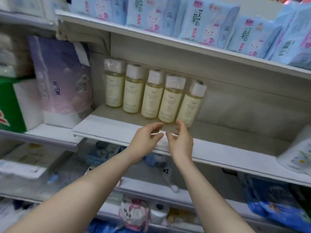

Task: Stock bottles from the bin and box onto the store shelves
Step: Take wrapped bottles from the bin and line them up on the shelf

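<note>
Bottles (152, 93) upright in a row on the shelf (107, 126), just beyond both hands.
Left hand (144, 140) and right hand (180, 142) relaxed, holding nothing; right one nearer the row's right-end bottle.

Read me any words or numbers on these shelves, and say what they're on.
"240", "6": blue packs, top shelf.
Large Chinese characters on those packs: blurred, not surely readable.
Bottles: label print too small.
Purple pack: writing blurred.
</note>
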